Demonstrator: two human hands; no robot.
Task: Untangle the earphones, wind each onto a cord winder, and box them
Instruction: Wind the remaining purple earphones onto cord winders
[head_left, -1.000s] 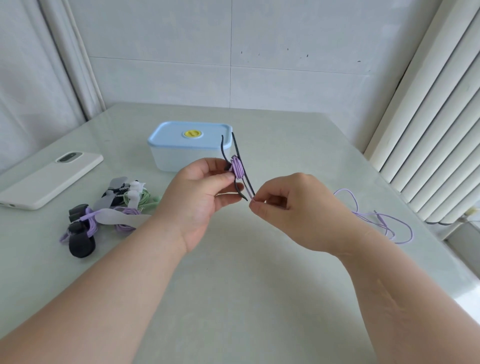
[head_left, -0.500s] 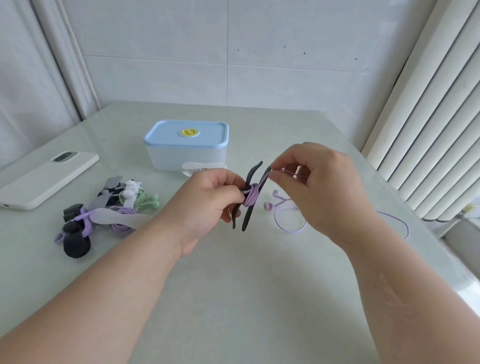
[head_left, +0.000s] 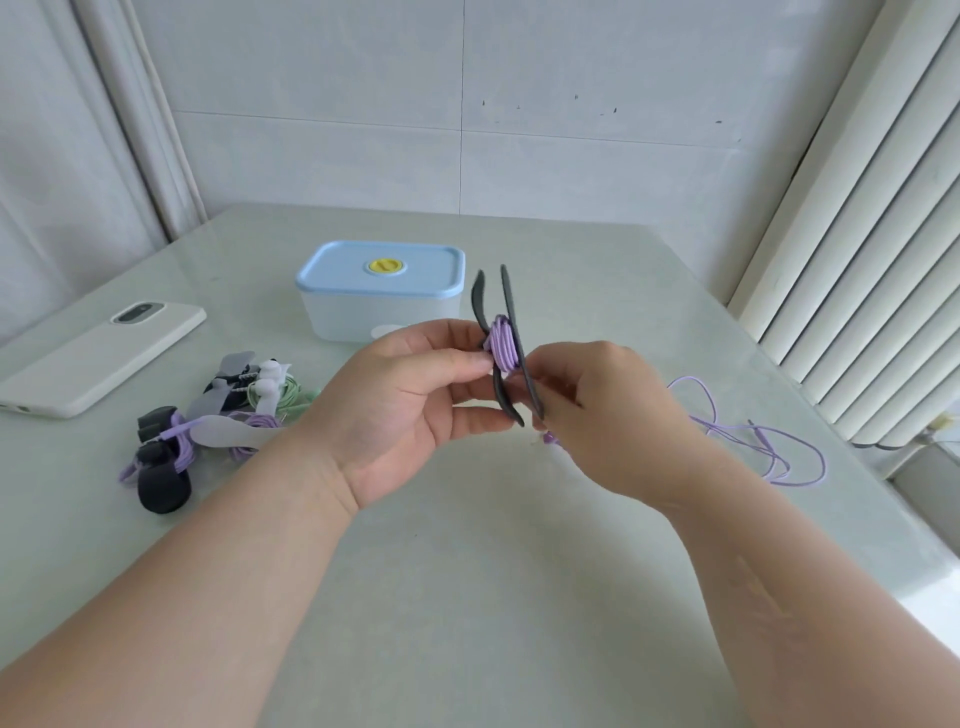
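My left hand (head_left: 415, 400) pinches a black cord winder (head_left: 506, 312) held upright above the table, with purple earphone cable (head_left: 503, 347) coiled round its middle. My right hand (head_left: 608, 415) is just right of the winder's lower end, fingers curled round the purple cable there. The loose rest of that cable (head_left: 763, 441) trails in loops on the table to the right. A closed box (head_left: 379, 291) with a blue lid and yellow knob stands behind the hands.
A white phone (head_left: 98, 358) lies at the left. Near it sits a pile of wound earphones and winders (head_left: 208, 421), purple, green, black and grey. White vertical blinds (head_left: 857, 249) run along the right edge of the table (head_left: 467, 597).
The winder has turned upright again and risen slightly. My right hand came down from the winder's top to its lower end, carrying the cable round, and more cable lies out to the right.
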